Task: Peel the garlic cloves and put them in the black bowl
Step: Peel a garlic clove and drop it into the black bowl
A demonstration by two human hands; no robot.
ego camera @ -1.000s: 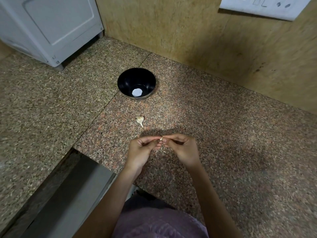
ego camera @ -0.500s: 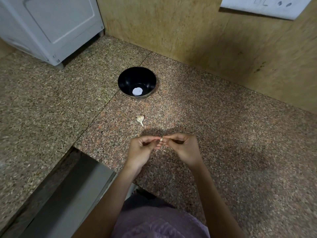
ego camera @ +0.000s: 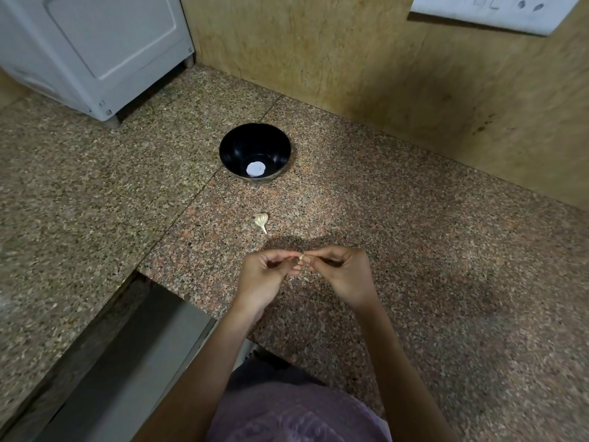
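My left hand (ego camera: 266, 279) and my right hand (ego camera: 342, 275) meet fingertip to fingertip above the granite counter, both pinching one small pale garlic clove (ego camera: 301, 257). Most of the clove is hidden by the fingers. Bits of loose skin (ego camera: 294, 277) lie on the counter just under the hands. A small garlic bulb piece with a stem (ego camera: 261, 221) lies on the counter a little beyond the hands. Farther back stands the black bowl (ego camera: 236, 145), with a white round spot on its bottom and no cloves visible inside.
A white appliance (ego camera: 95, 52) stands at the back left on small feet. A wooden wall (ego camera: 382, 74) runs along the back, with a white switch plate (ego camera: 497, 11) at top right. The counter edge drops to a grey ledge (ego camera: 121, 355) at the lower left.
Both hands keep the same place, working the clove with small finger movements. The bulb piece and the bowl have not moved.
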